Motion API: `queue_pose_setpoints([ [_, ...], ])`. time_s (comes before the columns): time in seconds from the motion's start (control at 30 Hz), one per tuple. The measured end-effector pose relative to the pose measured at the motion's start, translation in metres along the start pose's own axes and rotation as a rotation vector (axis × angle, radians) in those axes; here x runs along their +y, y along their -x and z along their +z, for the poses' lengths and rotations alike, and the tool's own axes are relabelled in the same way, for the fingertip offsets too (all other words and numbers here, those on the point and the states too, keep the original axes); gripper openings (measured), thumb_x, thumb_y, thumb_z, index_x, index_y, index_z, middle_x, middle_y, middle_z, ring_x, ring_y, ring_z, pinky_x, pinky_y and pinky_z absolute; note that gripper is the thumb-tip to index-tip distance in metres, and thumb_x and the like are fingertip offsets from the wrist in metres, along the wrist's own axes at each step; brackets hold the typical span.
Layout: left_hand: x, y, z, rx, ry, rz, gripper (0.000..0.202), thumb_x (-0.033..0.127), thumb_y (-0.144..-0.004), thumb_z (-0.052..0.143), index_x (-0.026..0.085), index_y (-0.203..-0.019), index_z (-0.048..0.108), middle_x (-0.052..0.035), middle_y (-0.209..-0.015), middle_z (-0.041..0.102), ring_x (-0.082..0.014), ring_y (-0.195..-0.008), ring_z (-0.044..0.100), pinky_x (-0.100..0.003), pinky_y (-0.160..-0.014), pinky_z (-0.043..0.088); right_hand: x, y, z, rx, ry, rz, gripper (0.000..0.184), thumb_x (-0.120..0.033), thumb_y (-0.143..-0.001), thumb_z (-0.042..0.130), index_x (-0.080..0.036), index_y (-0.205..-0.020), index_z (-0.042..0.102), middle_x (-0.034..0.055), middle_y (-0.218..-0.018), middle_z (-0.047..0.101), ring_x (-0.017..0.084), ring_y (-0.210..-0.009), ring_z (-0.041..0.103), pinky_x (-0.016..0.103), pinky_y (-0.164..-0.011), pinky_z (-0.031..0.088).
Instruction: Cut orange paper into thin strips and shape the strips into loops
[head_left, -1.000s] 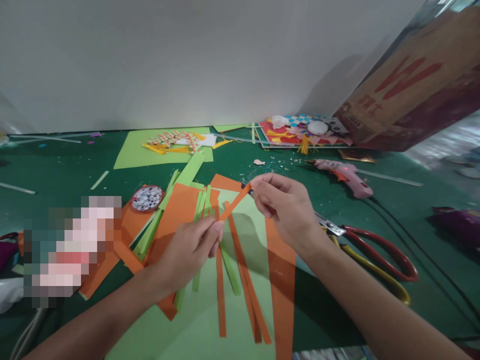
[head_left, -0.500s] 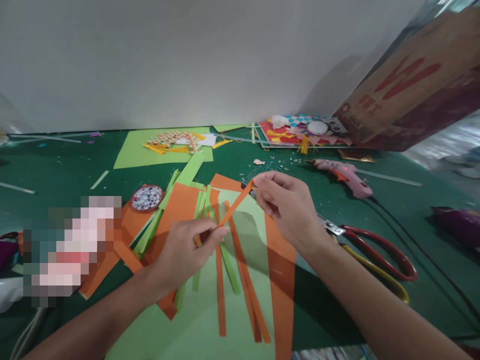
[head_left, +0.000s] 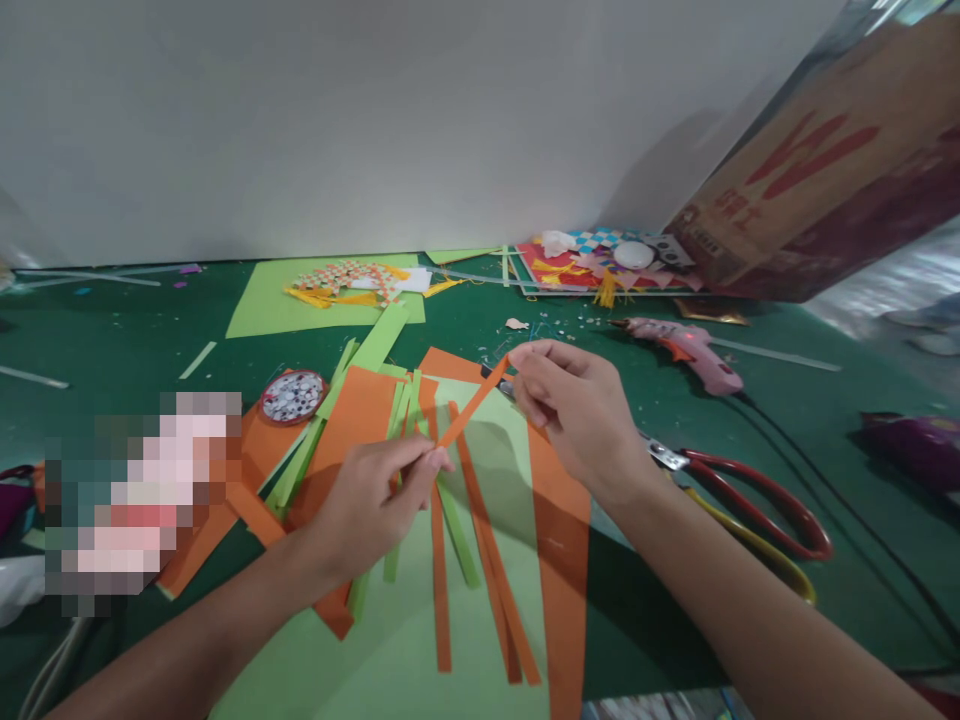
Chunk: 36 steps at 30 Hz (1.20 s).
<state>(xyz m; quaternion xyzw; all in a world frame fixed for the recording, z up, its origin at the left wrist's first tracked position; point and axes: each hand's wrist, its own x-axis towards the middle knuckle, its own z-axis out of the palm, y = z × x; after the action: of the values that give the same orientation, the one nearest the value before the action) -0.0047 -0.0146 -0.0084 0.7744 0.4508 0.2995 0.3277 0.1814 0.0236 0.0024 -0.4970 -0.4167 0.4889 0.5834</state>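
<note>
An orange paper strip [head_left: 474, 404] stretches slantwise between my two hands, above the pile of paper. My left hand [head_left: 386, 490] pinches its lower end between thumb and fingertips. At the upper end, the thumb and fingers of my right hand [head_left: 574, 405] are closed on it. Beneath lie a light green paper sheet [head_left: 390, 660], loose orange strips [head_left: 499, 575] and narrow green strips [head_left: 457, 535]. Wider orange paper [head_left: 562, 580] sticks out under the green sheet. Just beyond my right wrist rest scissors [head_left: 757, 500] with one red and one yellow handle, their blades partly hidden.
A pink glue gun [head_left: 690, 350] with a black cord lies at the right. Behind it leans a brown paper bag [head_left: 832, 170]. A round dish of small beads or eyes [head_left: 293, 397] sits left of the strips. A woven paper piece with yellow tassels [head_left: 349, 283] lies at the back.
My left hand has shifted very slightly along the lower end of the orange strip. My right hand keeps its pinch, and the things on the table stay where they were.
</note>
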Motion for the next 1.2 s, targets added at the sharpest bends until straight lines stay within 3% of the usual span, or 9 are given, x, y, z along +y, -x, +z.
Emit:
queue_pose_setpoints([
  [0.3,-0.001,0.000,-0.001,-0.024,-0.030,0.018,0.029,0.023,-0.088,0.039,0.016,-0.071,0.061,0.0044,-0.048,0.047,-0.0079,-0.041,0.041,-0.020,-0.042,0.029,0.001,0.000,0.001,-0.009,-0.013,-0.007,0.013,-0.019,-0.072,0.061,-0.017,-0.060,0.055,-0.0100,-0.040,0.029,0.004,-0.034,0.030,0.023,-0.039,0.017],
  [0.43,0.000,-0.003,-0.004,-0.104,0.017,-0.044,0.037,0.031,-0.090,0.037,0.016,-0.064,0.058,0.0002,-0.056,0.055,-0.0123,-0.053,0.051,-0.023,-0.051,0.036,0.002,0.001,-0.001,-0.051,0.051,-0.041,0.012,-0.021,-0.072,0.061,-0.017,-0.062,0.056,-0.0092,-0.038,0.034,0.004,-0.035,0.029,0.022,-0.039,0.018],
  [0.57,0.004,-0.006,-0.006,-0.146,0.231,-0.169,0.044,0.041,-0.093,0.032,0.016,-0.072,0.062,-0.0047,-0.074,0.066,-0.0171,-0.072,0.060,-0.027,-0.070,0.043,0.001,0.006,0.000,-0.200,0.128,-0.057,0.013,-0.026,-0.073,0.063,-0.015,-0.068,0.059,-0.0086,-0.040,0.038,0.004,-0.036,0.030,0.021,-0.039,0.019],
  [0.7,0.007,-0.008,-0.007,-0.193,0.473,-0.279,0.044,0.043,-0.094,0.032,0.016,-0.086,0.065,-0.0048,-0.073,0.069,-0.0183,-0.079,0.062,-0.029,-0.084,0.042,0.003,0.013,0.006,-0.410,0.162,0.003,0.018,-0.031,-0.075,0.063,-0.015,-0.069,0.060,-0.0075,-0.045,0.042,0.003,-0.038,0.031,0.020,-0.038,0.021],
  [0.87,0.007,-0.009,-0.007,-0.221,0.505,-0.309,0.041,0.041,-0.095,0.033,0.016,-0.087,0.065,-0.0035,-0.069,0.068,-0.0159,-0.068,0.058,-0.026,-0.071,0.042,0.006,0.017,0.011,-0.558,0.168,0.035,0.020,-0.033,-0.078,0.060,-0.015,-0.071,0.059,-0.0043,-0.055,0.050,0.003,-0.041,0.035,0.019,-0.038,0.025],
  [1.03,0.008,-0.009,-0.008,-0.205,0.514,-0.263,0.035,0.034,-0.095,0.035,0.017,-0.084,0.063,-0.0006,-0.062,0.065,-0.0135,-0.067,0.057,-0.024,-0.072,0.040,0.006,0.017,0.011,-0.590,0.142,0.021,0.019,-0.032,-0.081,0.059,-0.015,-0.073,0.059,-0.0037,-0.056,0.054,0.004,-0.042,0.037,0.019,-0.038,0.026],
  [1.2,0.005,-0.007,-0.007,-0.219,0.542,-0.275,0.036,0.038,-0.095,0.034,0.017,-0.083,0.062,-0.0005,-0.063,0.064,-0.0132,-0.063,0.056,-0.024,-0.064,0.040,0.010,0.017,0.010,-0.593,0.090,0.013,0.019,-0.033,-0.081,0.060,-0.015,-0.075,0.059,-0.0046,-0.055,0.053,0.003,-0.042,0.038,0.019,-0.038,0.026],
])
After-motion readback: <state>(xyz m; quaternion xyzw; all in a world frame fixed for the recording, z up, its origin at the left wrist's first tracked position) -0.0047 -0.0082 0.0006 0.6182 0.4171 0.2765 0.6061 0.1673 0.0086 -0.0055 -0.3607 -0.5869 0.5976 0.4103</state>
